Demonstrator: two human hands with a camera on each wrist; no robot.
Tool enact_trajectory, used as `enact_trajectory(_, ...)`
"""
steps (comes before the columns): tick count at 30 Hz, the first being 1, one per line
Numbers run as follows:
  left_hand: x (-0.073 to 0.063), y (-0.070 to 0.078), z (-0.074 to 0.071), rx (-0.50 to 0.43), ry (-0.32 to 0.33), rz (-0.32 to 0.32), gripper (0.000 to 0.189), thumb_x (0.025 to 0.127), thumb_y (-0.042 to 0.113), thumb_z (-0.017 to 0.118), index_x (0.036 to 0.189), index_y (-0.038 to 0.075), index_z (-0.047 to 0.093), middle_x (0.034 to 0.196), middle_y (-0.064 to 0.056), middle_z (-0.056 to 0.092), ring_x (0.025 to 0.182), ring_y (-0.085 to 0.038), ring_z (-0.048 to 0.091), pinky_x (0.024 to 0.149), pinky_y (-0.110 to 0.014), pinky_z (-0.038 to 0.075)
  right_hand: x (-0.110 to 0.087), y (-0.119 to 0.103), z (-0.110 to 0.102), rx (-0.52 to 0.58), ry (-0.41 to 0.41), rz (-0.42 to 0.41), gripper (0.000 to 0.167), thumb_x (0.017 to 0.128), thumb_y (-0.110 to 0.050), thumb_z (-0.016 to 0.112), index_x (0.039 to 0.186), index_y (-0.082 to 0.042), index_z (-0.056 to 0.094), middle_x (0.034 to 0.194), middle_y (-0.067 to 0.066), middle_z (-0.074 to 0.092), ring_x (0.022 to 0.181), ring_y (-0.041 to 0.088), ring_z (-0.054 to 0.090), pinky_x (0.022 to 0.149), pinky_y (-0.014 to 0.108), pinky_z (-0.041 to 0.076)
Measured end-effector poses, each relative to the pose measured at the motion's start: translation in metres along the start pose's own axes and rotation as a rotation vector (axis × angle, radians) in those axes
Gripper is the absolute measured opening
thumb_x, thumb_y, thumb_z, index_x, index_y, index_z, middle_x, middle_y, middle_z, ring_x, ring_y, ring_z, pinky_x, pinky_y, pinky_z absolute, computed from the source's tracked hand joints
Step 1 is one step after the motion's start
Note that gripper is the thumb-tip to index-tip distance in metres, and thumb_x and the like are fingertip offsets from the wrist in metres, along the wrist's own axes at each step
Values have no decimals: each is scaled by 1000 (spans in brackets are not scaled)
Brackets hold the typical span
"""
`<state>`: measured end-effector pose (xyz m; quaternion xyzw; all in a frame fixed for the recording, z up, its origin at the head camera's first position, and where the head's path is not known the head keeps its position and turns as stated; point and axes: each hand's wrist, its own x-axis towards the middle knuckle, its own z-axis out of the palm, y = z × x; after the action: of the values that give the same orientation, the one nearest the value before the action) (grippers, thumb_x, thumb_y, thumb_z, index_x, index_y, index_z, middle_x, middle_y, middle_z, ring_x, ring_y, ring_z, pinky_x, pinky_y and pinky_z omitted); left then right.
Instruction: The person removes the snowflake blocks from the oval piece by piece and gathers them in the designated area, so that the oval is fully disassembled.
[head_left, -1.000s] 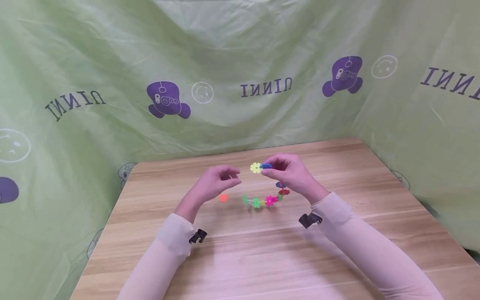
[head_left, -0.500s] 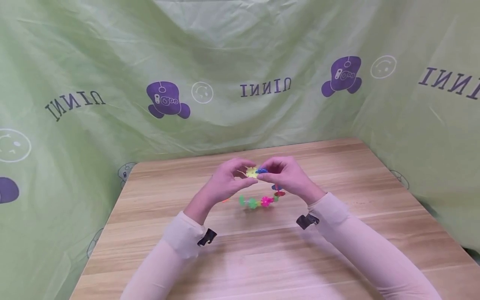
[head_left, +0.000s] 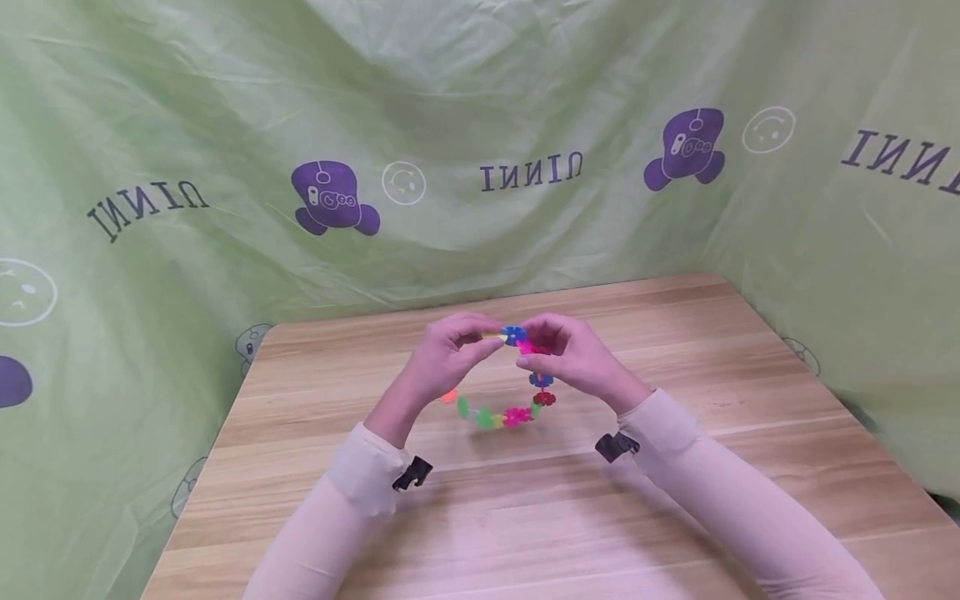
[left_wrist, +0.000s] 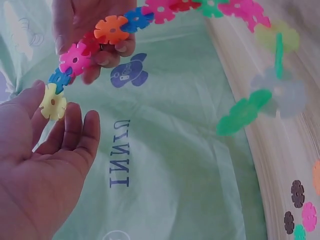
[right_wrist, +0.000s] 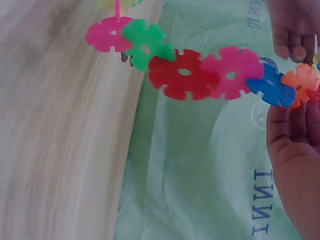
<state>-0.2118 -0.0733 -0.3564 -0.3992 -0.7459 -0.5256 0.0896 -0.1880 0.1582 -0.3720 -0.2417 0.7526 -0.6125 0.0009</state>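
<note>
- On my feeds, the left hand point(head_left: 450, 358) pinches the yellow disc point(left_wrist: 53, 102) at one end of the chain point(head_left: 542, 380), between thumb and fingers.
- The right hand point(head_left: 573, 354) grips the chain just beside that end, about the pink disc point(left_wrist: 75, 60) and the red one next to it.
- The chain hangs in a curve from the two hands, over the table point(head_left: 480, 500), its other end finishing in a green disc point(left_wrist: 245, 112).
- Done, as far as I can see: a long row of discs joined, with the yellow disc overlapping the blue disc point(left_wrist: 60, 80). I cannot tell how firmly those two are seated.
- Left, by my judgement: the two ends are apart, and a few loose discs lie unjoined on the wood, among them a black disc point(left_wrist: 298, 194), a loose pink disc point(left_wrist: 309, 216) and a loose orange disc point(head_left: 449, 396). I would call the chain well along.
- The discs look like thin plastic, flower-shaped, with notched rims and a small hole in the middle. They meet at differing angles, some face-on, some edge-on; one pale disc point(left_wrist: 285, 92) seems see-through.
- The table has a streaky wood grain; the green curtain point(head_left: 225, 100) behind it is creased, soft-looking cloth with purple prints.
</note>
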Motion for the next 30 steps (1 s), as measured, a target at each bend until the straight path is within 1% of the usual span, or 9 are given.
enact_trajectory(2,0,-1,-1,-14,7,6,16,89,6,73,104,3,75,108,-7,70,94,-18,66,77,-30,56,0,0,1,-6,10,-5,33,84,-11,79,114,-6,66,96,16,66,81,29,63,67,34,56)
enact_trajectory(4,-1,-1,-3,-8,4,18,16,90,7,72,105,3,75,108,-7,70,98,-18,66,78,-30,56,-1,-1,2,-9,19,-2,31,85,-12,79,113,-7,66,96,15,67,80,29,63,66,34,56)
enact_trajectory(7,-1,-1,-5,19,-4,43,15,90,7,71,104,3,76,109,-7,71,103,-18,65,83,-31,55,-1,-2,3,-11,26,8,29,85,-12,78,112,-7,68,94,13,68,78,29,63,64,34,57)
enact_trajectory(8,-1,-1,-5,32,-7,50,15,90,8,71,104,3,76,109,-7,71,104,-17,65,84,-31,55,-2,-6,4,-12,27,16,29,85,-11,78,112,-6,68,94,13,68,78,28,64,65,34,57)
enact_trajectory(10,-1,-1,-6,53,-12,55,15,90,8,71,104,4,76,108,-6,71,104,-17,65,85,-31,55,-2,-6,4,-11,31,19,29,85,-11,78,112,-6,69,95,12,69,79,28,65,67,33,57)
enact_trajectory(17,-1,-1,-8,103,-34,39,17,91,9,71,105,2,76,105,-9,71,97,-19,67,79,-29,56,1,2,4,-4,25,7,31,85,-14,79,113,-6,70,98,14,70,83,28,67,69,34,58)
enact_trajectory(24,-1,-1,-11,120,-57,19,19,93,10,68,109,3,75,107,-9,69,97,-21,66,79,-31,55,2,2,6,-1,22,-5,31,85,-13,79,114,-6,70,97,10,71,84,27,68,70,35,58)
enact_trajectory(27,-2,-3,-12,140,-65,22,19,94,9,67,110,3,75,107,-9,68,95,-19,64,77,-30,53,3,4,6,-4,16,-8,30,85,-12,78,114,-5,70,97,10,71,83,26,68,70,35,58)
enact_trajectory(30,-3,-5,-14,158,-68,30,18,94,7,66,109,1,75,107,-9,66,93,-20,62,76,-31,53,4,6,5,-19,21,1,31,86,-11,77,115,-3,70,98,10,72,83,24,68,70,34,58)
